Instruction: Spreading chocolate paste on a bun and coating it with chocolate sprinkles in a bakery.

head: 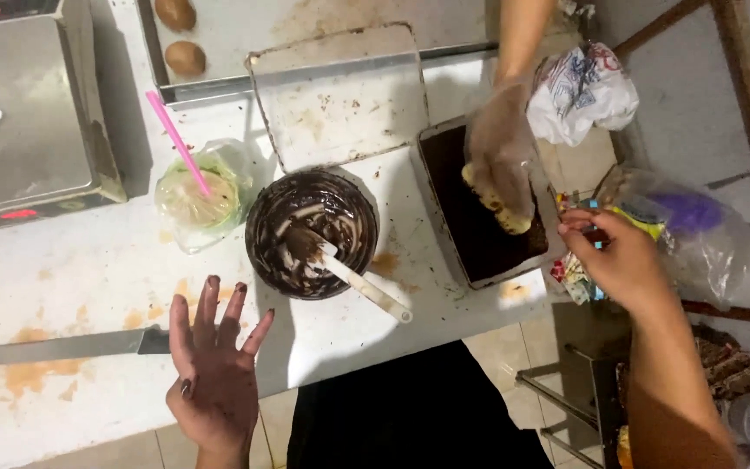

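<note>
The left hand (214, 369) hovers spread and empty over the table (62, 278) edge, fingers chocolate-smeared (likely kept apart for that), near the chocolate bowl (312, 233) with its spatula (358, 280), while the right hand (622, 260) pinches small wrappers (576, 274) beside the dark tray (479, 213), where a co-worker's gloved hand (501, 156) works.

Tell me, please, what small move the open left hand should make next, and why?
Probably a short reach right to the white spatula's handle. The left hand hovers open and chocolate-smeared over the table edge, holding nothing, while the spatula rests idle in the chocolate bowl. The right hand is busy at the sprinkle bags.
</note>
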